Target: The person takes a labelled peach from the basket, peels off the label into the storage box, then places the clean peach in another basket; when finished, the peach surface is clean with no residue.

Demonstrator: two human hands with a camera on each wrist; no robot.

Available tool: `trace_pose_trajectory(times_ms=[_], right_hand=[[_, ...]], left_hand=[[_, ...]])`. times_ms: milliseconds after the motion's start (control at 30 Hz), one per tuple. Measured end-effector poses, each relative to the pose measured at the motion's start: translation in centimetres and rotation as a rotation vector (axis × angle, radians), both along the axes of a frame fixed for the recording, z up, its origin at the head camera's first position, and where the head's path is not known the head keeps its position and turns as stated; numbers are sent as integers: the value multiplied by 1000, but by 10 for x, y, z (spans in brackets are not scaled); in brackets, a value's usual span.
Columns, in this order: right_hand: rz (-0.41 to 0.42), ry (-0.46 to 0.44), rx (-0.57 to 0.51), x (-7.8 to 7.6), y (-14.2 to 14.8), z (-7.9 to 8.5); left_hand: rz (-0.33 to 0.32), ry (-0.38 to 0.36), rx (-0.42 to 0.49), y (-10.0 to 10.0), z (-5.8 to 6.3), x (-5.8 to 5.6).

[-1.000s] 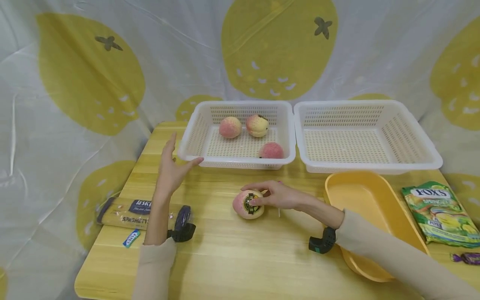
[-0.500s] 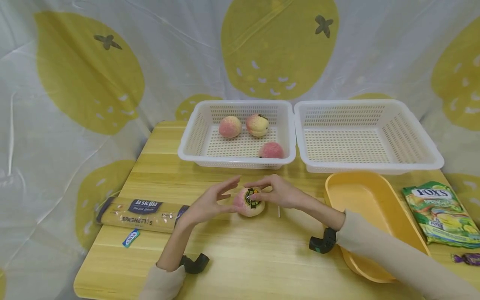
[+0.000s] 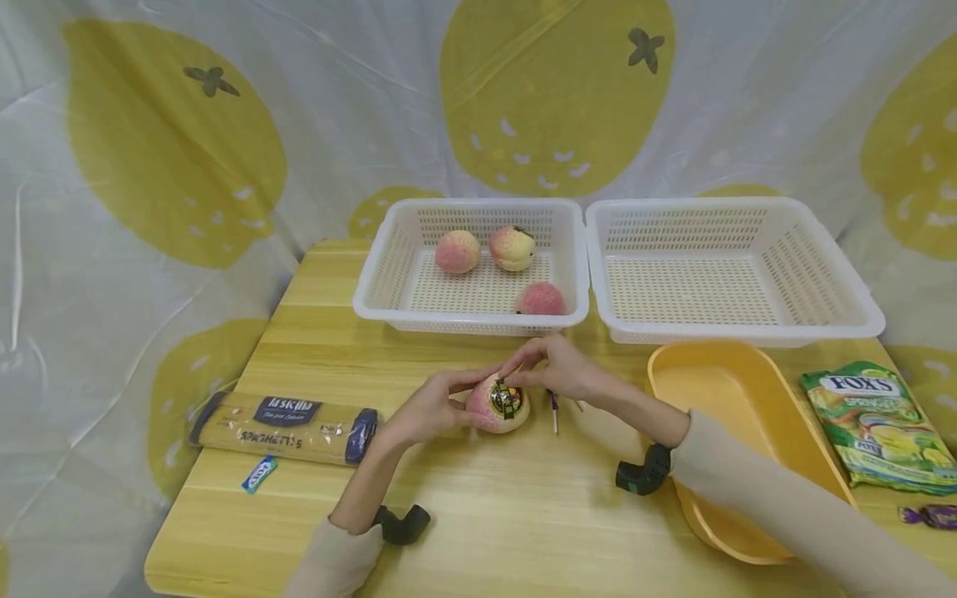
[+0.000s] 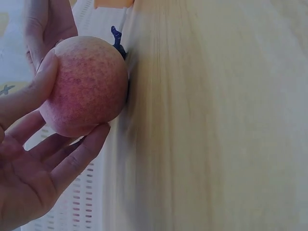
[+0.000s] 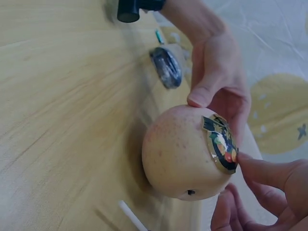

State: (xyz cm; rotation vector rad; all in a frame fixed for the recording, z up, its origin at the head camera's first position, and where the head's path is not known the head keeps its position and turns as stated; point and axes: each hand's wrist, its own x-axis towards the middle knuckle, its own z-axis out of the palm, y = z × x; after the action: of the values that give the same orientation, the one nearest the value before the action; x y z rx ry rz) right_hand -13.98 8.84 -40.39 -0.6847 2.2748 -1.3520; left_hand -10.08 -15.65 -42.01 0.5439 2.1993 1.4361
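My left hand [image 3: 424,411] grips a pink and cream peach [image 3: 482,409] just above the table, its thumb and fingers around the fruit in the left wrist view. A round black sticker [image 5: 222,147] with a fruit picture sits on the side of the peach facing my right hand [image 3: 562,365]. That hand has its thumb and curled fingers at the sticker's edge, pinching there. Next to the peach lies a lollipop [image 3: 555,411] with a dark purple wrapper and white stick. Another white stick [image 5: 132,216] shows beside the fruit in the right wrist view.
Behind the hands stands a white basket [image 3: 471,320] with three peaches. A second white basket [image 3: 736,335] adjoins it, with a yellow tray [image 3: 755,490] in front. Right of these lie a green candy bag [image 3: 882,423] and purple candy [image 3: 930,516]. Spaghetti [image 3: 284,428] and a blue-wrapped candy [image 3: 258,474] lie left.
My left hand came from beside the left basket down to the right and took hold of the peach. My right hand shifted slightly up and away, uncovering more of the lollipop.
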Motion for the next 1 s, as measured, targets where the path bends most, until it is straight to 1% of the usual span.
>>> trace_pose_trajectory(times_ms=[100, 233, 367, 500, 600, 800, 900, 1000], right_hand=[[-10, -24, 1, -1, 0, 1], [2, -7, 15, -2, -1, 2], [25, 50, 34, -1, -2, 2], [17, 114, 42, 1, -4, 2], [6, 183, 31, 3, -5, 3], [4, 331, -4, 13, -3, 4], [-6, 364, -31, 18, -3, 6], [-16, 369, -57, 22, -1, 11]], left_hand=[[-4, 14, -19, 2, 2, -2], [-6, 32, -49, 3, 5, -3], [1, 28, -64, 4, 7, -3], [-1, 24, -65, 4, 7, -3], [-3, 27, -74, 4, 7, -4], [9, 31, -91, 3, 7, -5], [12, 40, -103, 3, 9, -4], [16, 46, -119, 3, 9, -5]])
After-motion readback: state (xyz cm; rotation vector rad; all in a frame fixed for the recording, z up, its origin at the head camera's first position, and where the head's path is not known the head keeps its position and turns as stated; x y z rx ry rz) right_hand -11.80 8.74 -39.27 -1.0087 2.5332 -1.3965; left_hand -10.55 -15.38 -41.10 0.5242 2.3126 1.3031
